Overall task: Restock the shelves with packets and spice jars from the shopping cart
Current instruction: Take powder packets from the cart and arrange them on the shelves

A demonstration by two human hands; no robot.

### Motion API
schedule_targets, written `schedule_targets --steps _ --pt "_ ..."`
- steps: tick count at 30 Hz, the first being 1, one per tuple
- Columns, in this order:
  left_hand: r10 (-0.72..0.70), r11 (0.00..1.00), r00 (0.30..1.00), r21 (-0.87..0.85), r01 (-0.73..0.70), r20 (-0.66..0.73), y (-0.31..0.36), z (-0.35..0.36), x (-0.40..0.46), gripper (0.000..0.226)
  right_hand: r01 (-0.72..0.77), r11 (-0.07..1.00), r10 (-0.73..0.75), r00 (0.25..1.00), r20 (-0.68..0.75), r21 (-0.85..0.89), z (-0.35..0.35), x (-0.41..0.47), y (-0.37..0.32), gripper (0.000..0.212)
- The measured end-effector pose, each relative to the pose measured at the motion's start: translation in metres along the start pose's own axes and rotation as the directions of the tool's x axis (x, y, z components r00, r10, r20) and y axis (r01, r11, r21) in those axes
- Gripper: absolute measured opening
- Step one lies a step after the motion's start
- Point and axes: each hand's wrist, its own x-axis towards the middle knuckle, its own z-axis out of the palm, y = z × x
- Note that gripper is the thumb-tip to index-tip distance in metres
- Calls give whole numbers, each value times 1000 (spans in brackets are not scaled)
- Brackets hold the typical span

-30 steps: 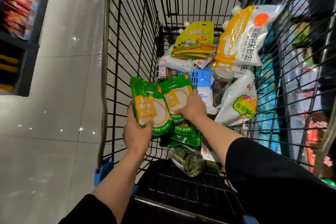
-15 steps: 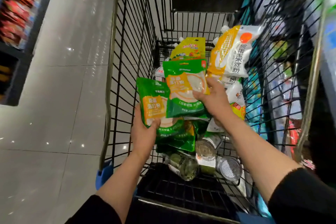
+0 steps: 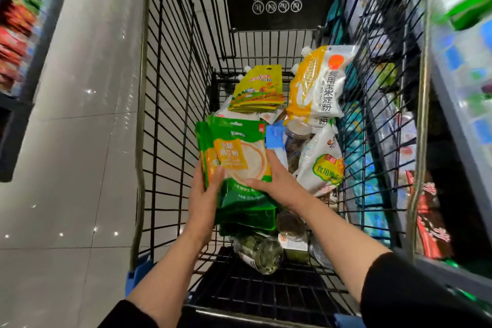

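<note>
Both hands hold a small stack of green packets (image 3: 237,152) upright above the black wire shopping cart (image 3: 170,120). My left hand (image 3: 205,194) grips the stack's left edge and bottom, thumb on the front packet. My right hand (image 3: 274,184) presses the front packet from the right. More green packets (image 3: 247,218) lie under the stack. Deeper in the cart sit yellow pouches (image 3: 258,88), white-and-yellow starch bags (image 3: 316,82) and a white bag with a green label (image 3: 324,165). Spice jars (image 3: 259,250) lie near the cart's near end, another jar (image 3: 295,138) mid-cart.
A store shelf (image 3: 458,104) with blue, green and red packaged goods runs close along the cart's right side. Across a glossy grey tiled aisle (image 3: 74,141), another shelf (image 3: 16,42) with red packets stands at the far left. The cart's black child-seat flap (image 3: 277,0) stands at its far end.
My right hand lifted a second green packet out of the cart and brought it left onto the packet in my left hand; the two are now stacked and held by both hands.
</note>
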Motion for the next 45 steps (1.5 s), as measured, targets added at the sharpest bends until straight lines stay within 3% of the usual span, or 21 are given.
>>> schedule_targets --steps 2,5,7,9,11,13,16,23,25,27,32,35,40,45 --pt "-31 997 999 70 29 26 -6 -4 4 63 2 1000 -2 1000 29 -19 3 1 2 73" --pt "-79 993 996 85 83 -43 -17 -8 8 69 -34 998 39 994 103 -52 9 3 1 75" --pt "-98 993 989 53 104 -108 -22 -8 8 69 -71 991 80 994 76 -111 12 8 2 61" --pt "-81 993 980 70 95 -180 -25 -10 9 72 -159 968 131 980 -151 -195 8 22 7 46" --pt "-57 988 970 128 89 -234 -28 -15 13 74 -283 920 170 912 -374 -271 -4 38 18 46" --pt "-51 982 965 162 96 -258 -29 -20 16 75 -368 870 203 873 -443 -327 -14 52 29 49" --pt "-63 977 963 178 113 -263 -32 -21 18 75 -467 770 280 860 -427 -436 -11 63 36 59" --pt "-76 979 964 163 120 -253 -40 -19 20 83 -514 547 262 855 -448 -661 1 79 32 96" --pt "-66 981 962 161 112 -266 -41 -18 21 82 -525 565 276 847 -454 -636 -3 84 32 105" --pt "-58 982 960 158 105 -275 -40 -17 20 81 -551 632 306 824 -477 -546 -9 89 32 100" --pt "-52 980 962 173 101 -268 -37 -14 16 81 -509 721 248 822 -512 -469 -22 84 31 33" --pt "-51 975 966 196 103 -254 -38 -12 16 81 -443 741 164 848 -503 -505 -24 75 28 16" --pt "-31 972 964 218 91 -262 -38 -12 15 81 -403 775 146 864 -483 -487 -13 51 33 18" --pt "-24 969 964 231 88 -266 -40 -16 16 78 -551 777 368 790 -491 -303 1 68 26 64"
